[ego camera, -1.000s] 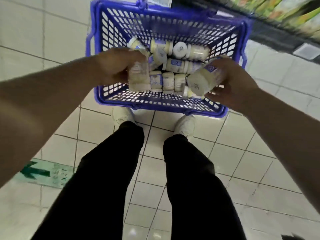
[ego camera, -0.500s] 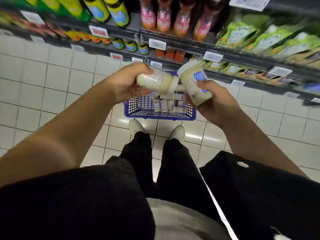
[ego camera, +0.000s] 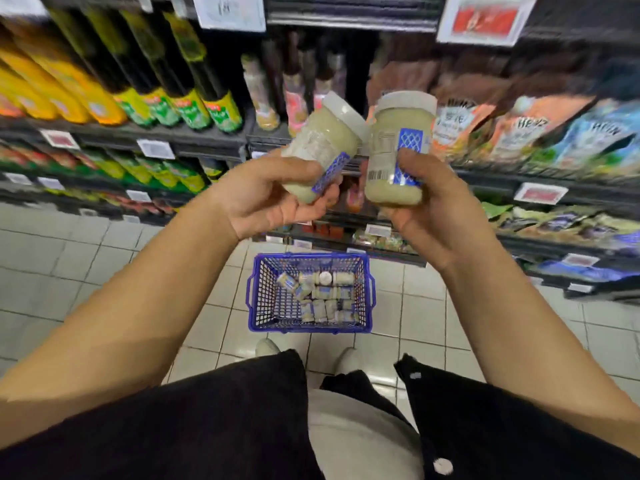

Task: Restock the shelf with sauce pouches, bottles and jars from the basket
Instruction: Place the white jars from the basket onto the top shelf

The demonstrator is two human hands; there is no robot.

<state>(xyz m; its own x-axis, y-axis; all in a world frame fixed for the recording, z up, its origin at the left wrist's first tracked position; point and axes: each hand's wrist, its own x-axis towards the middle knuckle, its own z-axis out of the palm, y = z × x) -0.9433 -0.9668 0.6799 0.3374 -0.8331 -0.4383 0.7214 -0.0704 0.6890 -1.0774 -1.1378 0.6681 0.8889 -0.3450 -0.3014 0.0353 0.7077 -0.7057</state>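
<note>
My left hand (ego camera: pixel 266 199) grips a pale cream sauce jar (ego camera: pixel 323 147) with a white lid, tilted to the right. My right hand (ego camera: pixel 429 209) holds a second jar (ego camera: pixel 394 147) of the same kind, nearly upright, its blue label and barcode facing me. The two jars almost touch at chest height in front of the shelf (ego camera: pixel 207 140). Below on the floor stands the blue plastic basket (ego camera: pixel 256 292) with several more of the same jars lying in it.
The shelf holds dark and yellow bottles (ego camera: pixel 194 98) at the left, slim bottles in the middle and sauce pouches (ego camera: pixel 519 133) at the right, with price tags along the edges. White floor tiles surround the basket; my shoes stand just behind it.
Both hands have lifted a jar each out of the basket and risen to chest height in front of the shelf. My view has tilted up from the basket to the shelves.
</note>
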